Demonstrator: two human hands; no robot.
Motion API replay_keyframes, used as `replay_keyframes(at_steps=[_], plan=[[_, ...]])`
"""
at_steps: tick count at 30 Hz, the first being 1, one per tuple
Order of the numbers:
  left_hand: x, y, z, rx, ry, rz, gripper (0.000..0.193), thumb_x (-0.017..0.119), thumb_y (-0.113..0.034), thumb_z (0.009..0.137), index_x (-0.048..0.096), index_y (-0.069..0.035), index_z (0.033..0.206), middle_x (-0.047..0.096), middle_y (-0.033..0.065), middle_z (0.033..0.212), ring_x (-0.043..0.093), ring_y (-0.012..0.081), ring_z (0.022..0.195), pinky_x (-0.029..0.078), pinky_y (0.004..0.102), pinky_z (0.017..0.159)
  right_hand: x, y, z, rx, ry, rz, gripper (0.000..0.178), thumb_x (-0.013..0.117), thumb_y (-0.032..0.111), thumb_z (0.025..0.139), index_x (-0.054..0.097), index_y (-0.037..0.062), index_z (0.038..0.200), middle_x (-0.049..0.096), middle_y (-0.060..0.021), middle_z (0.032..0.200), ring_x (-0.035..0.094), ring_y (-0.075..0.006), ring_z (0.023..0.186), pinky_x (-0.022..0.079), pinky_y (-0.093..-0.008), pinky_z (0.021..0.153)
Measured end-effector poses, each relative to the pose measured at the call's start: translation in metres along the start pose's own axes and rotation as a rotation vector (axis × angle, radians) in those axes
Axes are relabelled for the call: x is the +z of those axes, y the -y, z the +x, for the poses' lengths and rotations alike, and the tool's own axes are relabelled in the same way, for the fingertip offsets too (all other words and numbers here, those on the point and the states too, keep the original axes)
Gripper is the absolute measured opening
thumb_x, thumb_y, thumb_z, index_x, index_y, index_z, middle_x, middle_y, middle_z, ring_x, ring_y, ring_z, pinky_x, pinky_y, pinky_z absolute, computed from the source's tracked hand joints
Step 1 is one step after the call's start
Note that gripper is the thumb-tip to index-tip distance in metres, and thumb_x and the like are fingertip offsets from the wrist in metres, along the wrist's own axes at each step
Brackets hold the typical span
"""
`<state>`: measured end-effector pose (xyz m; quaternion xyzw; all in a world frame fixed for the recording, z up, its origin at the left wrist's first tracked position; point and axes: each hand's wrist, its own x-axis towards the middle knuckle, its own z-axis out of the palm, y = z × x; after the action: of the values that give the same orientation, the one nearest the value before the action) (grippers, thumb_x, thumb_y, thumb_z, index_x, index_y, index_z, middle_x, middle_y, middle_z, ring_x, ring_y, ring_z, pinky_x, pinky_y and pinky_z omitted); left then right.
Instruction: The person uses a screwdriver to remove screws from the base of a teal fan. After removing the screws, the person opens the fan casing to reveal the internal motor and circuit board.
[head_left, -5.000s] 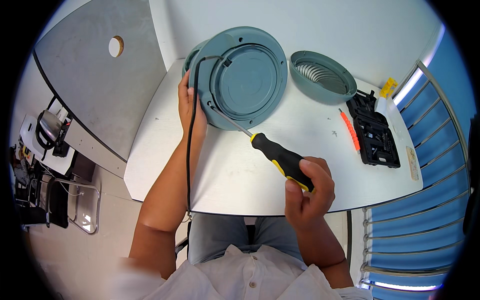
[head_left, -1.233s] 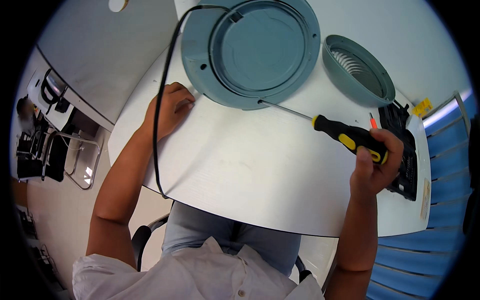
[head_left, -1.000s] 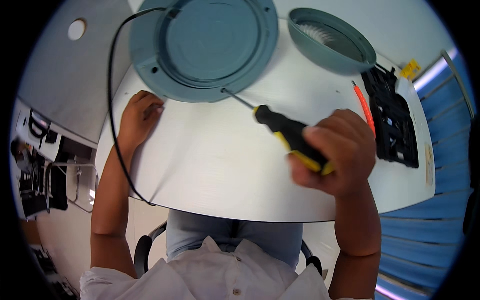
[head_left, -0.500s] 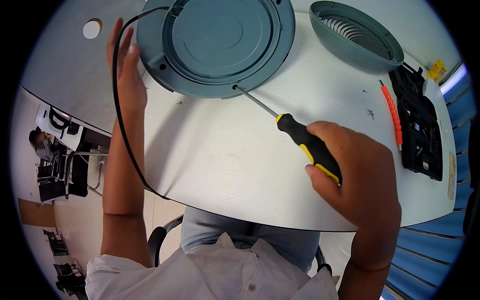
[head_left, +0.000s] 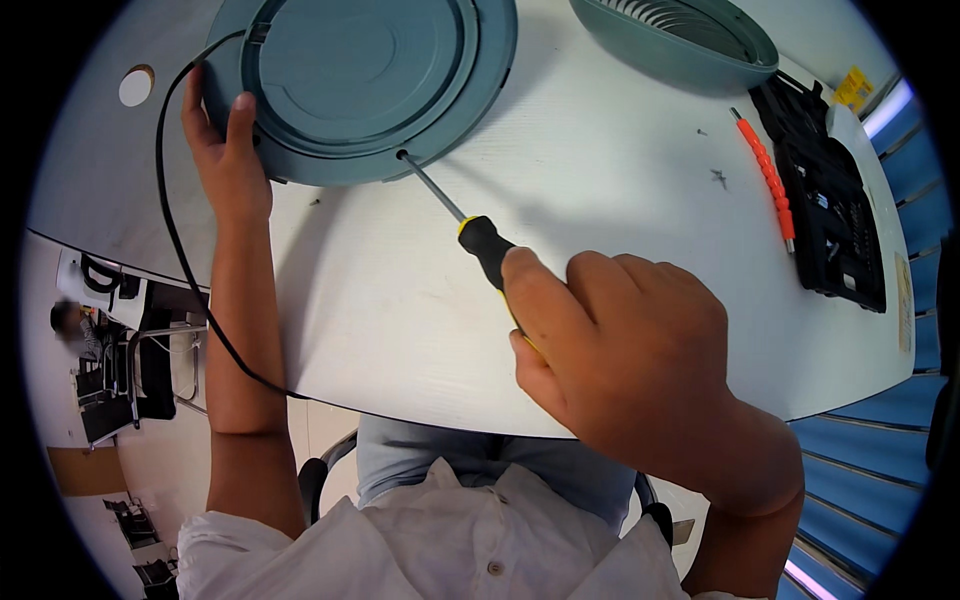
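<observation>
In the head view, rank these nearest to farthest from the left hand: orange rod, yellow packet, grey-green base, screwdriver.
1. Grey-green base: left edge gripped by the left hand.
2. Screwdriver: to the right, in the right hand.
3. Orange rod: white table's right side.
4. Yellow packet: far upper right.

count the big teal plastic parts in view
2: the round base, held at its rim by the left hand, and the slatted bowl-shaped part to its right. Others could be hidden.
</observation>
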<state>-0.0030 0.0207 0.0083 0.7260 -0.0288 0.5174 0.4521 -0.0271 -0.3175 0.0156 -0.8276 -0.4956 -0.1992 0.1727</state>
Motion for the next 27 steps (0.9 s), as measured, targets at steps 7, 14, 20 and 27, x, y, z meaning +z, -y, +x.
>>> replay_keyframes(at_steps=[7, 14, 20, 27], plan=[[0.003, 0.002, -0.001, 0.012, -0.013, 0.007, 0.056, 0.052, -0.009, 0.090, 0.026, -0.003, 0.140, 0.037, 0.0119, 0.137, 0.044, 0.0203, 0.119, 0.036, 0.0319, 0.101, 0.008, 0.004, -0.006, -0.035, -0.086, -0.045, 0.034, 0.070, 0.010, 0.058, 0.064, 0.0064, 0.091, 0.035, 0.0005, 0.057, 0.037, -0.0120, 0.046, 0.028, -0.0271, 0.041], [0.003, 0.002, -0.002, 0.019, -0.017, -0.006, 0.061, 0.058, -0.015, 0.087, 0.028, -0.002, 0.139, 0.035, 0.0120, 0.138, 0.039, 0.0202, 0.123, 0.030, 0.0318, 0.104, 0.010, 0.009, -0.009, -0.005, -0.118, -0.055, 0.029, 0.068, 0.009, 0.059, 0.065, 0.0078, 0.088, 0.033, 0.0008, 0.055, 0.033, -0.0119, 0.045, 0.024, -0.0269, 0.039], [0.003, 0.004, -0.001, 0.038, 0.002, -0.029, 0.062, 0.058, -0.017, 0.087, 0.028, -0.002, 0.139, 0.034, 0.0122, 0.139, 0.038, 0.0205, 0.124, 0.030, 0.0317, 0.104, 0.025, 0.020, -0.011, 0.013, -0.221, -0.132, 0.022, 0.065, 0.008, 0.064, 0.064, 0.0076, 0.085, 0.031, 0.0003, 0.054, 0.030, -0.0120, 0.044, 0.020, -0.0272, 0.040], [0.003, 0.001, -0.001, 0.026, -0.013, -0.058, 0.062, 0.060, -0.014, 0.086, 0.028, -0.002, 0.139, 0.034, 0.0128, 0.139, 0.038, 0.0211, 0.124, 0.031, 0.0323, 0.104, 0.033, 0.046, -0.005, 0.084, -0.265, -0.224, 0.006, 0.061, 0.002, 0.071, 0.056, 0.0028, 0.075, 0.031, 0.0033, 0.047, 0.027, -0.0094, 0.042, 0.017, -0.0273, 0.041]])
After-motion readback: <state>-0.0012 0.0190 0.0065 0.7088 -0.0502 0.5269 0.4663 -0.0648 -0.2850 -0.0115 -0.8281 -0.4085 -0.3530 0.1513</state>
